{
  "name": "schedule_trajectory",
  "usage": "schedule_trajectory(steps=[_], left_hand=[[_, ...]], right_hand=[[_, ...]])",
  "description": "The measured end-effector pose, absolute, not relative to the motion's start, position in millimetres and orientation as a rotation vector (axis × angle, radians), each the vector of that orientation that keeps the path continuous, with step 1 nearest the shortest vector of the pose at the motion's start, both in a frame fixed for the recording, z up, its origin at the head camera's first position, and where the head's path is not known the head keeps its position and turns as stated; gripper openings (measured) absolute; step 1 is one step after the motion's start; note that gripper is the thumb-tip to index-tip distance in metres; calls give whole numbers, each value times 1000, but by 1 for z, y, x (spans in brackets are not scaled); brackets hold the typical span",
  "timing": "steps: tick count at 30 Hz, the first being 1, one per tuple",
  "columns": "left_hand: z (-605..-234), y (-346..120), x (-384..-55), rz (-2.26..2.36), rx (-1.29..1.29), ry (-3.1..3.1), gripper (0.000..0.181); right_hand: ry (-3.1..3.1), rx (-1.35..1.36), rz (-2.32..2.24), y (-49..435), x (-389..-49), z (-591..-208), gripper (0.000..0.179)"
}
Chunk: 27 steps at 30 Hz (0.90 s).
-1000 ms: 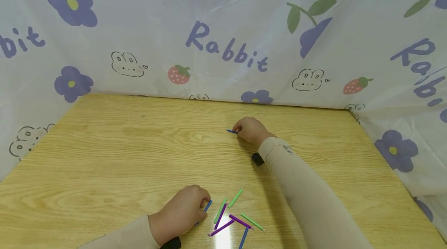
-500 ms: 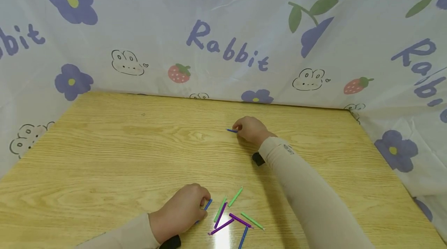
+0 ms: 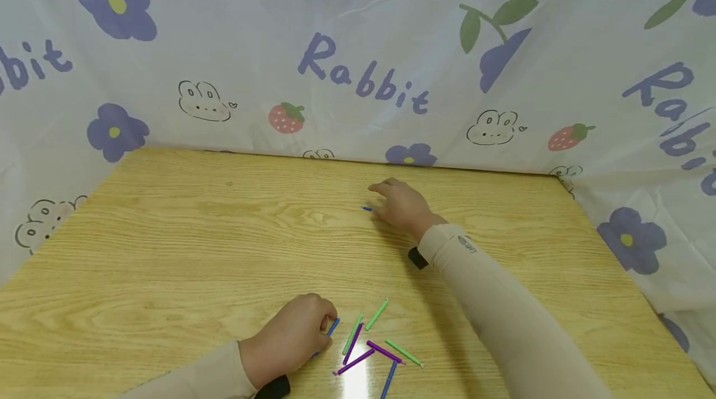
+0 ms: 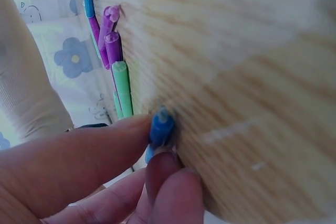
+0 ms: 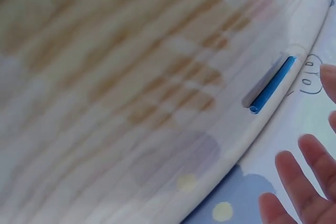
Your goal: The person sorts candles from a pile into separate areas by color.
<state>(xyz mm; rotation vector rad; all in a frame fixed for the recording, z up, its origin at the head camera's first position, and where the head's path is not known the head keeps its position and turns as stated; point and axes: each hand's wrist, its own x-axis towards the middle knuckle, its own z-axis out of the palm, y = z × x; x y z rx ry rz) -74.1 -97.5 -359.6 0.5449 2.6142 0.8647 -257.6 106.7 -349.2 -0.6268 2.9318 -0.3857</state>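
Observation:
Near the front of the table my left hand (image 3: 291, 337) pinches a slim blue candle (image 4: 161, 128) between thumb and fingers. Its wick end points toward the wrist camera. Farther back, my right hand (image 3: 405, 203) has its fingers spread and extended. Another blue candle (image 5: 273, 85) lies on the wood beneath it, apart from the fingers in the right wrist view. From the head, the hand covers part of that candle. Right of the left hand lie loose candles: green (image 3: 377, 314), purple (image 3: 353, 343) and one more blue (image 3: 388, 380).
The wooden table (image 3: 196, 250) is bordered by a white printed cloth (image 3: 358, 26) at the back and sides. Some of the purple and green candles lie close together or overlap. The right sleeve (image 3: 492, 306) reaches across the table's right half.
My right hand has let go of the far blue candle; its fingers have opened and lifted slightly. The left hand keeps its pinch, nearly still.

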Motion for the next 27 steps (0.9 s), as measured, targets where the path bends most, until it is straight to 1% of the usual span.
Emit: schedule_trajectory(steps=[15, 27], left_hand=[[-360, -97, -72, 883, 569, 2636, 17], [-361, -95, -71, 857, 588, 2686, 16]], right_hand=[[3023, -816, -368, 122, -226, -336, 50], [3058, -951, -460, 136, -199, -328, 47]])
